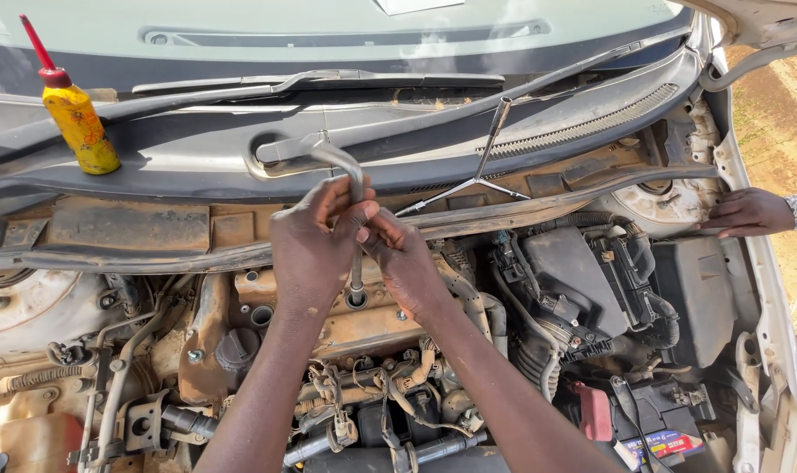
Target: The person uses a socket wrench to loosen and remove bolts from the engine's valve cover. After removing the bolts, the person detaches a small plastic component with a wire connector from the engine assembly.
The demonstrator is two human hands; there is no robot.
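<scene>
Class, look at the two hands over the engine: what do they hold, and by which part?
Both the left hand and right hand grip a bent metal wrench on its upright shaft, just below the bend.

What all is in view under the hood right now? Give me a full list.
Bent socket wrench: one, silver, upright in a well at the engine's middle, gripped by both hands.
Y-shaped wrench: one, silver, on the cowl right of centre.
Squeeze bottle: one, yellow with red nozzle, on the cowl at left.
Wiper arms: two, black, along the windshield base.
Oil filler cap: one, black, left of the hands.
Battery: one, black, red terminal cover, lower right.
Another person's hand: one, resting on the right fender.
Left hand: on the wrench shaft.
Right hand: fingers on the shaft.
</scene>
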